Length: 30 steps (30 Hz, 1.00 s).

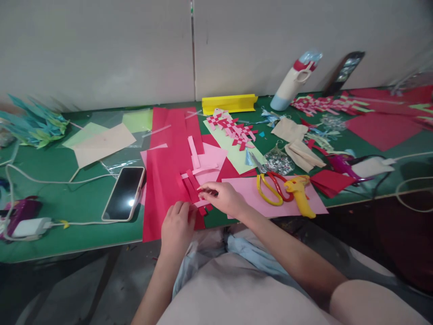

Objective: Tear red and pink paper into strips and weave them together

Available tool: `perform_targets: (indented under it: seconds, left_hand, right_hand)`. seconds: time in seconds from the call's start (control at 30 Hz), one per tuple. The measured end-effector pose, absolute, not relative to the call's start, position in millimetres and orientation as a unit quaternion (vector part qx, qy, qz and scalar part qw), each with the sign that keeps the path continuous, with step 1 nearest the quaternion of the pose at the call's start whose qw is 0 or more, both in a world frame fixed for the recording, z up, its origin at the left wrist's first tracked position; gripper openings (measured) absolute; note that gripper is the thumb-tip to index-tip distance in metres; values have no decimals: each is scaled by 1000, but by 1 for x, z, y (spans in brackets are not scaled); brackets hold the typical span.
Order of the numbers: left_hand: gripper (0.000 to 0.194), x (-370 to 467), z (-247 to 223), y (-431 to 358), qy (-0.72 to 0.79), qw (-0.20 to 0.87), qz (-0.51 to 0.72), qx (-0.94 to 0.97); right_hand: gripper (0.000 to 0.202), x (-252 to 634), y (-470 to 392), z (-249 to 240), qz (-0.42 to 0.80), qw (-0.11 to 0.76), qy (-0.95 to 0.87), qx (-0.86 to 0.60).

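Red paper sheets [162, 176] lie near the table's front edge, under a small piece of woven red and pink strips [190, 185]. At the lower left of that piece, my left hand [178, 223] is closed, its fingers bent around the strips' near end. My right hand [221, 196] pinches at the right side of the piece, thumb and forefinger together on a strip. Loose pink strips [193, 152] lie just beyond. Farther back, a finished-looking woven red and pink piece [233, 131] rests on light green paper [241, 158].
A phone [124, 194] lies left of the red paper. Scissors [270, 189] and a yellow glue gun [300, 196] rest on pink paper at the right. A bottle [294, 83] stands at the back. Cables [84, 181] cross the left side.
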<state>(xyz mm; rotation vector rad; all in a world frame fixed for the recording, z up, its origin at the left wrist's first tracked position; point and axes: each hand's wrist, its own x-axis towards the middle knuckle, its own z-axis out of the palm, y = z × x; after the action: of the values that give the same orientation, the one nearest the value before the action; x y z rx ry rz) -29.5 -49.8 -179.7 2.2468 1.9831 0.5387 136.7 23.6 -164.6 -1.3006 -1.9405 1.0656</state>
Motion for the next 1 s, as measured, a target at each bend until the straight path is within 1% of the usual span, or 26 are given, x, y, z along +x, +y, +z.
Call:
perform_targets:
  seconds: [0.23,0.33,0.47,0.6,0.73,1.0]
  left_hand:
    - [18,-30,-179,-50,635,38,179,750]
    - [20,-30,-178,-50,634,33,173,753]
    - [21,-32,-179,-49,631,22,176,755]
    - [22,-33,-179,-48,628,21,178,757]
    - [21,-33,-178,-49,626,26,176,760]
    - [20,-34,-177,-52,630,32,197,751]
  right_hand:
    - [16,145,24,-166,406,261,-750,-452]
    - [21,148,23,-169,402,245,-762,-445]
    - [21,151,23,-171,371,244,-796,-411]
    - [29,153,23,-170,326,255,-835,-362]
    - [29,152,21,-168,294,245,-852,-358]
    - [28,149,19,-169,270,221,-869,-350]
